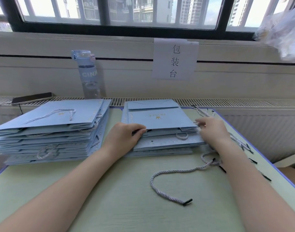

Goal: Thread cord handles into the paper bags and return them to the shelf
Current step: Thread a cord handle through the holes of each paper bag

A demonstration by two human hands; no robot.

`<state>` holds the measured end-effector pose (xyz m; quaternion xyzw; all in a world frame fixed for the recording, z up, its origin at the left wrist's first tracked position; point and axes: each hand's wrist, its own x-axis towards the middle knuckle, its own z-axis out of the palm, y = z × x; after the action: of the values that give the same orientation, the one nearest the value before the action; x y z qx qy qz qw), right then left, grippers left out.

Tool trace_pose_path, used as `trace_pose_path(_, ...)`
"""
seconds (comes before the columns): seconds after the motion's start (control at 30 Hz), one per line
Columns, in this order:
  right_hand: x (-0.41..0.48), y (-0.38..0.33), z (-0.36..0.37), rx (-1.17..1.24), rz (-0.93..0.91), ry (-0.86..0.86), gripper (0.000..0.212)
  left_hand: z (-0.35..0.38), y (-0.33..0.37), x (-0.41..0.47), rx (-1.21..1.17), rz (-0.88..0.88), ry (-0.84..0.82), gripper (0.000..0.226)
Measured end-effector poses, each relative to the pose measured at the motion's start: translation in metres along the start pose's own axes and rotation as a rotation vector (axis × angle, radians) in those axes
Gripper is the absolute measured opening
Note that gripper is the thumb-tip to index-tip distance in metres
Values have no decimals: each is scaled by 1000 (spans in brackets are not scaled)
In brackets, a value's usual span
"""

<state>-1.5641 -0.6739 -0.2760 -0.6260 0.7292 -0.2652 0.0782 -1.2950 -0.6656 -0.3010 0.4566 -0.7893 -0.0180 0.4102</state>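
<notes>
The step in hand seemed to be threading a cord into the flat pale blue paper bag (160, 118) that lay on top of the right-hand stack of blue bags (168, 144), at the far middle of the pale green desk (110, 190). The left hand (125, 134) had its thumb and fingers curled on the near left edge of that bag, with a short black cord tip showing at its fingertips. The right hand (212, 129) reached to the bag's near right corner. Its fingers were blurred, so I could not tell whether they pinched anything.

To do this well, I judged that the left hand should pin the bag's mouth flat and steady while the stiff black tip went squarely through the punched hole. The twisted cord is limp and would buckle if pushed from behind, so it should be fed by the tip. Only the top bag's edge should be lifted, or the bags beneath could slide.

A loose white twisted cord with a black tip (151, 180) lay curled on the desk near the right forearm, which could drag it. More loose white cords (240, 143) lay along the desk's right edge, near enough to fall. A taller stack of blue bags with cords fitted (51, 131) sat just beside on the left. Behind stood a clear blue-capped water bottle (89, 76), a dark phone (32, 97) and a white paper sign (175, 59). No shelf was in view.
</notes>
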Motion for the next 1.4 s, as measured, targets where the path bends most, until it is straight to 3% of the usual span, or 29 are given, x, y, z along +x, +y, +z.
trace_pose_path(0.07, 1, 4, 2, -65, 32, -121, 38, 0, 0, 0, 20, 21, 3, 14)
trace_pose_path(0.2, 5, 9, 0, -82, 49, -146, 41, 0, 1, 0, 23, 30, 2, 14)
trace_pose_path(0.4, 9, 18, 2, -47, 103, -13, 39, 2, 0, -1, 24, 41, -11, 13)
trace_pose_path(0.53, 3, 3, -11, 425, 2, 318, 27, 3, 1, -2, 18, 45, -17, 14)
trace_pose_path(0.63, -10, -25, -23, 1010, -139, 108, 26, 1, 3, -2, 11, 41, -53, 24)
trace_pose_path(0.7, -23, -42, -20, 1163, -225, -110, 25, 1, 3, -2, 2, 33, -54, 35)
trace_pose_path(0.8, -42, -64, -7, 1039, -324, -265, 24, 2, 12, -3, -85, 49, 10, 49)
trace_pose_path(0.9, -50, -72, 0, 1055, -387, -343, 24, 4, 23, -2, -242, 120, 12, 36)
trace_pose_path(1.0, -46, -69, -3, 1096, -382, -252, 22, 6, 28, -2, -299, 156, -13, 18)
trace_pose_path(1.1, -40, -63, -7, 1144, -354, -154, 20, 3, 30, -2, -335, 67, -28, 8)
trace_pose_path(1.23, -42, -63, -5, 1198, -360, -239, 21, 1, 36, -3, -408, 23, -39, 33)
trace_pose_path(1.33, -46, -69, -1, 1133, -393, -215, 21, 6, 36, -4, -360, 66, -67, 23)
trace_pose_path(1.4, -41, -66, -3, 1135, -331, -69, 21, 5, 33, -3, -370, 49, -49, 15)
